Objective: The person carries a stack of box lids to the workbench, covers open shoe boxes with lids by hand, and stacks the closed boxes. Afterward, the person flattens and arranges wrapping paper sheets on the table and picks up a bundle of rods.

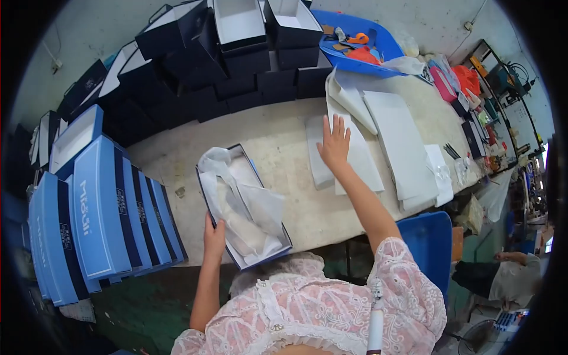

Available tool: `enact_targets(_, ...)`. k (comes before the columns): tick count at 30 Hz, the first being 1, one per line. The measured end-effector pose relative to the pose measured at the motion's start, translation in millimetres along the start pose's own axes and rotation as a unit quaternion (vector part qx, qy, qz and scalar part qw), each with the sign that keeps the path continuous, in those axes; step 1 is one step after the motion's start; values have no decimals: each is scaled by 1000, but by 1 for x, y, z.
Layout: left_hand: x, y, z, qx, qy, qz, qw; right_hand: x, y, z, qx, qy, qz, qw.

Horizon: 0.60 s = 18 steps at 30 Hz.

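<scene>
A dark-blue-edged open cardboard box [277, 229] rests on the table at its front edge, tilted slightly to the left. White tissue paper [267, 207] lies loosely inside it, partly over something pale whose kind I cannot make out. My left hand [214, 238] grips the box's left side near the front, thumb up and the other fingers mostly hidden. Farther right, my right hand [335, 142] is stretched out with fingers apart over a stack of white paper sheets [362, 168]. Whether it presses on the top sheet is hard to tell.
Light-blue lidded boxes [97, 207] stand in a row at left. Dark open boxes [239, 29] are piled along the back. Beside them sits a blue basin [373, 35] of scraps. More white sheets [399, 142] lie at right; a blue chair [429, 242] is below.
</scene>
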State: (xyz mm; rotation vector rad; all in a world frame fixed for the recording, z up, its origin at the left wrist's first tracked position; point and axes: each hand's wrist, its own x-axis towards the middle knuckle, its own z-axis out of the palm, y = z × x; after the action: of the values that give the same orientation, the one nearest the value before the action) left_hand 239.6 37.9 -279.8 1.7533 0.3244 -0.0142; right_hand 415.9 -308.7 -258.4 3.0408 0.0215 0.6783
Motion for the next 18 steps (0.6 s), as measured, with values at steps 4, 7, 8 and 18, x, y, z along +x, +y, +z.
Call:
enact_targets(4,1,-4,1,-18,10,-15,1000,80,15,56,-133,72,-68,986)
enact_targets(7,1,-9,0,-10,29,-10,999,124,23,88,-138,25,-54,989)
enact_targets(8,0,-10,0,-8,34,-15,999,132,21,85,-146,-13,-37,989)
enact_targets(18,-1,-4,1,-41,31,-20,998,106,77,92,-243,-136,24,960)
